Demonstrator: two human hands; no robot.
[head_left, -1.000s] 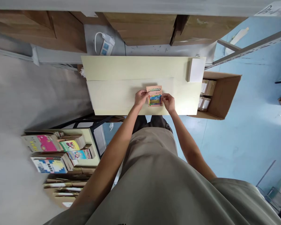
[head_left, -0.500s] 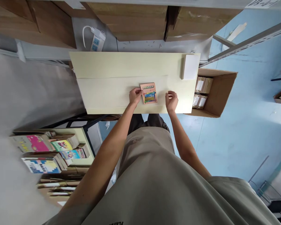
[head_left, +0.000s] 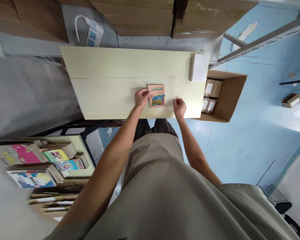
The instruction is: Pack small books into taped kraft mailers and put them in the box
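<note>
A small pinkish-orange book (head_left: 157, 96) with a colourful picture on its cover lies on the pale yellow tabletop (head_left: 110, 63). My left hand (head_left: 141, 98) pinches the book's left edge between thumb and fingers. To the right of the book, apart from it, my right hand (head_left: 180, 107) hovers low over the table with its fingers drawn together. Whatever its fingertips may hold is too small to make out. A white box or stack (head_left: 200, 67) sits at the table's far right corner.
An open cardboard box (head_left: 231, 100) with smaller packages inside stands right of the table. A power strip (head_left: 95, 34) and large cardboard boxes (head_left: 137, 18) are behind it. Stacked books (head_left: 35, 176) fill a rack at lower left. A metal shelf post (head_left: 265, 38) slants at upper right.
My view has shifted slightly, so the table appears further left and higher. The book sits straighter under my left hand. My right hand's fingers are more closed.
</note>
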